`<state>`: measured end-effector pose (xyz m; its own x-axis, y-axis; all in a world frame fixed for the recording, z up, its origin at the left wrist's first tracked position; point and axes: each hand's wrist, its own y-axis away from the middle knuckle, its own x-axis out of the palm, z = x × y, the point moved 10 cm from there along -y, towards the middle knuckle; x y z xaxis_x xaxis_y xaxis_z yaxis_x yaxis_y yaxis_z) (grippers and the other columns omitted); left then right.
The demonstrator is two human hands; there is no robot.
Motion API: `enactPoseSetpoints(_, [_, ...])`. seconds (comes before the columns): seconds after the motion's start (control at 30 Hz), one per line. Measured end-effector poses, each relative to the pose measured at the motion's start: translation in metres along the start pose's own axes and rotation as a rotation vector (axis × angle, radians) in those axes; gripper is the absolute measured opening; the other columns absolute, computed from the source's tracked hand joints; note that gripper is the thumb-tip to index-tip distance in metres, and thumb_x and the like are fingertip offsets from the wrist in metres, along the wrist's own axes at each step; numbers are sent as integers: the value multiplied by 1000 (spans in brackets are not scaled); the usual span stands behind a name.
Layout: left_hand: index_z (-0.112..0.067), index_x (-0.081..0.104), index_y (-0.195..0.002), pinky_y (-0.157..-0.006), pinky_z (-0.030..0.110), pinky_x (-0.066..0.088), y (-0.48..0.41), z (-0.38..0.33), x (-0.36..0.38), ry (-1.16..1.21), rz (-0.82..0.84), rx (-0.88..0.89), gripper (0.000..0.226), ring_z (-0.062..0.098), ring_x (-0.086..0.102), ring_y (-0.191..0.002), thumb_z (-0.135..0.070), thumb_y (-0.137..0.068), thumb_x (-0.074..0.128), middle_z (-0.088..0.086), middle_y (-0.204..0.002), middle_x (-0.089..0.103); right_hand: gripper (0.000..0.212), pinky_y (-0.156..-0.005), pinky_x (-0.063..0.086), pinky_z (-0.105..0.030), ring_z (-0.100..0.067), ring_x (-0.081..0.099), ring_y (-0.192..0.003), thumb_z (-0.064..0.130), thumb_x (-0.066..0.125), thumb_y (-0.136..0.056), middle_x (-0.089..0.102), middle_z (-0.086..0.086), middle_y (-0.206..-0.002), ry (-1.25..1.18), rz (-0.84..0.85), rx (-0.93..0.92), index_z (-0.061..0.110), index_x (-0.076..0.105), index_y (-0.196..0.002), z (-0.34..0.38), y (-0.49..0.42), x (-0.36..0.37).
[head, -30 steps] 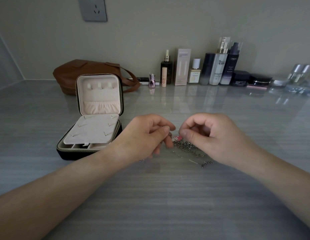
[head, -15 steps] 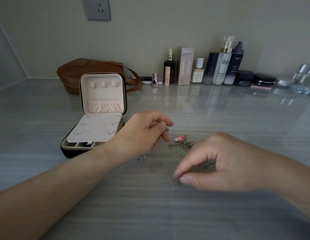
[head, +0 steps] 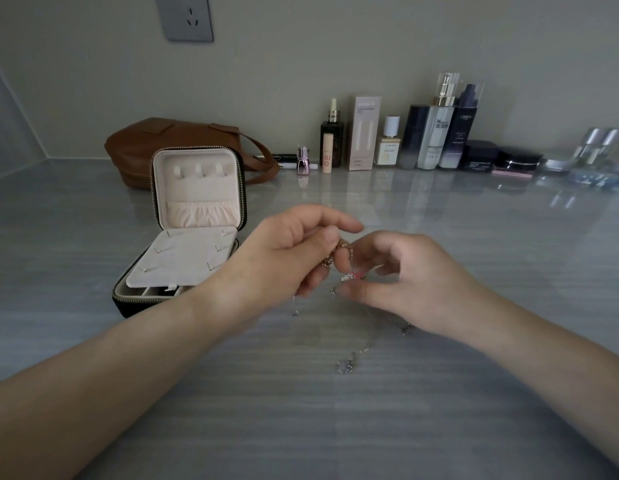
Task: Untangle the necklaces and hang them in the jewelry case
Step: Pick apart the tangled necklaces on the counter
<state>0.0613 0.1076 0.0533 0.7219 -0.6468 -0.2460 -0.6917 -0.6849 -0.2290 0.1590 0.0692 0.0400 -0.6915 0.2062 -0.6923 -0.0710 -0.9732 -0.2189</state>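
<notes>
Your left hand [head: 294,251] holds the tangled necklaces [head: 339,253] up off the bench [head: 301,427], thumb and curled fingers pinched on a gold-coloured bunch of links. Your right hand [head: 415,282] meets it from the right, nearly touching, its thumb and bent fingers closed narrowly on the same tangle just below, where a small pink and white charm [head: 351,276] hangs. Exactly which strand the right hand has is too fine to tell.

The relation to mind: the knot sits between your two hands, above the middle of the bench, while the loose silver chain [head: 349,364] runs from under the right hand down toward the near edge. So the free length lies on the right hand's side, and that hand is better placed to draw it out while the left anchors the bunch. The jewelry case [head: 197,202] stands open toward the left edge, just beside your left wrist, its lid upright and its hooks [head: 201,169] bare; nothing is hung yet, so I judge you are early in the untangling.

Half a second ago the right hand was lower, nearer the near edge, fingertips pressing on the chain's end on the bench. It has since come back up to the knot, and the left hand has hardly shifted
</notes>
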Motion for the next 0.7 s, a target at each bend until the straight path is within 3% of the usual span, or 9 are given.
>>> enactPoseSetpoints(0.07, [-24, 62, -97, -45, 19, 36, 0, 1, -1, -1, -6, -7, 25, 6, 42, -48, -9, -98, 42, -7, -64, 62, 6, -73, 49, -23, 3, 63, -74, 36, 73, -76, 69, 17, -78, -43, -15, 14, 34, 67, -75, 0, 0, -1])
enactPoseSetpoints(0.3, [-17, 64, -97, -46, 19, 38, -2, 13, -5, -61, -47, -87, 17, 7, 44, -45, -12, -96, 48, -8, -62, 63, 13, -72, 53, -24, -9, 68, -66, 14, 60, -89, 69, 2, -64, -428, -91, 100, 15, 70, -81, -9, 4, -21])
enactPoseSetpoints(0.43, [-22, 67, -88, -48, 15, 40, -2, 18, -6, -151, -73, -112, 6, 4, 48, -46, -17, -87, 63, -11, -57, 62, 17, -79, 51, -50, -6, 55, -55, 17, 61, -89, 56, 9, -50, -385, -150, 108, 19, 71, -75, -10, 4, -25])
enactPoseSetpoints(0.53, [-25, 68, -77, -47, 13, 38, -2, 17, -12, -182, -132, -94, 10, 0, 51, -46, -19, -84, 67, -15, -56, 62, 17, -72, 50, -40, -1, 46, -48, 17, 61, -88, 49, 13, -44, -376, -157, 111, 19, 70, -74, -8, 6, -25])
enactPoseSetpoints(0.7, [-27, 69, -73, -63, 30, 46, -1, 14, -16, -176, -172, -70, 11, 3, 57, -54, -22, -82, 68, -16, -58, 62, 11, -49, 36, -12, 0, 42, -46, 25, 73, -75, 54, 6, -53, -369, -152, 84, 15, 72, -73, -3, 7, -26])
